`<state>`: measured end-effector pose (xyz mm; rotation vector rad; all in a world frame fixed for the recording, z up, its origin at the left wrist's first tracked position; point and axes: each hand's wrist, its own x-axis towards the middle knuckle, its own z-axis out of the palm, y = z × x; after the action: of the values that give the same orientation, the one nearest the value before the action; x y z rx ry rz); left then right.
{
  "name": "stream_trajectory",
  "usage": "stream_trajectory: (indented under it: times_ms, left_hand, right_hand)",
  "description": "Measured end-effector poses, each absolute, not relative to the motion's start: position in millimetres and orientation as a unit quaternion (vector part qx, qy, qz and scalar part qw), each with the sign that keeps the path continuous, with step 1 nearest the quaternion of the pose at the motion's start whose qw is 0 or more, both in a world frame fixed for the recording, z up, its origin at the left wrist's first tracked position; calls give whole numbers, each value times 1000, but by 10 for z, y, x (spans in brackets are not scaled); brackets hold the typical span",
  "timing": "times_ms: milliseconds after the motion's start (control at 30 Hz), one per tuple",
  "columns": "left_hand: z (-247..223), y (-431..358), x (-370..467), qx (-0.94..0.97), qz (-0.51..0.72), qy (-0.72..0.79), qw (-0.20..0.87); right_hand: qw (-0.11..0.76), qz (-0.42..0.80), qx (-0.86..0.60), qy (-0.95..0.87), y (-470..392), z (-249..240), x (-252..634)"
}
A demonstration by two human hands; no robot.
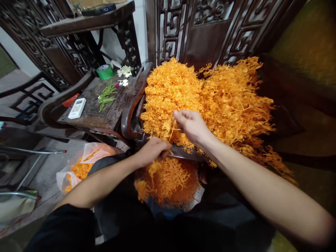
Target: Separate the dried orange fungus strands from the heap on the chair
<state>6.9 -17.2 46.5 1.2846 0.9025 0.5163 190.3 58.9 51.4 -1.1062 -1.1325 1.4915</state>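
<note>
My left hand [154, 151] is closed around orange artificial flower sprigs, some of which hang below it toward my lap. My right hand [191, 126], up and to the right, pinches a thin orange sprig [172, 130] whose stem reaches down toward my left hand. Directly behind both hands rises a large heap of orange sprigs [174, 89], spread over a dark wooden chair. Under my hands, between my knees, a container lined with a pale bag [201, 196] holds loose orange stems [173, 176]. What lies inside my fingers is partly hidden.
On the wooden chair seat [98, 117] to the left are green tape [105, 71], a white remote-like device [77, 108], green stems [107, 96] and white flowers [124, 71]. A pinkish plastic bag [101, 149] with orange pieces stands on the floor. Carved wooden furniture [207, 38] stands behind.
</note>
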Motion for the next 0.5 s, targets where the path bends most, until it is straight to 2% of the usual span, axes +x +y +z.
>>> stream_trajectory:
  times_ms: [100,200,300,400,500]
  left_hand:
    - [487,-195,31,571,212,404,683]
    - [530,-197,-16,577,151,398,697]
    - [593,-171,-60,592,112,389,697]
    - [615,-150,-99,613,98,409,668]
    - [570,-151,-130,644,108,427,626]
  right_hand:
    - [537,570,-469,-409,826,537,2085]
    - [522,574,-453,-439,830,606,2252]
    - [447,528,-426,-584,596,685,2267]
    - [325,396,-422,-748,342,734,2159]
    - [215,291,-415,-835,212,717,2048]
